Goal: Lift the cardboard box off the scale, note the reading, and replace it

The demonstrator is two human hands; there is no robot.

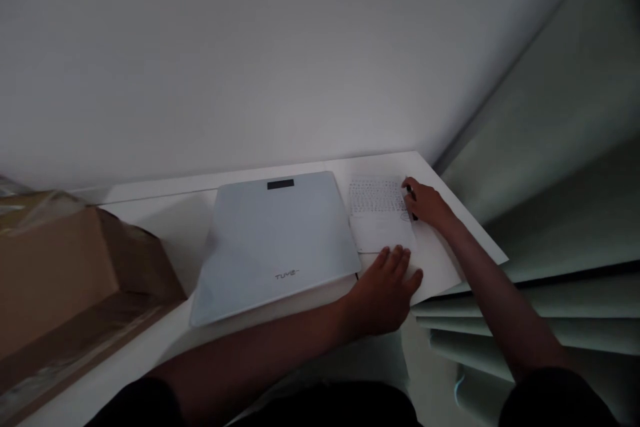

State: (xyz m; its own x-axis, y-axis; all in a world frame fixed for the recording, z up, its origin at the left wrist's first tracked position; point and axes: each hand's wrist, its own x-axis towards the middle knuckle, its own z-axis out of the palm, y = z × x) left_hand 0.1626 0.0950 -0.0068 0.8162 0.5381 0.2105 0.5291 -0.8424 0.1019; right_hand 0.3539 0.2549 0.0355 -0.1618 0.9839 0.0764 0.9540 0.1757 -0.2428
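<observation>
Head view: at lower centre of the frame, the left hand lies flat on the white counter, fingers loosely together, tips touching the near edge of a handwritten paper sheet. Right of centre, the right hand pinches a dark pen at the sheet's right edge. A pale bathroom scale sits beside the sheet, a cardboard box at left.
</observation>
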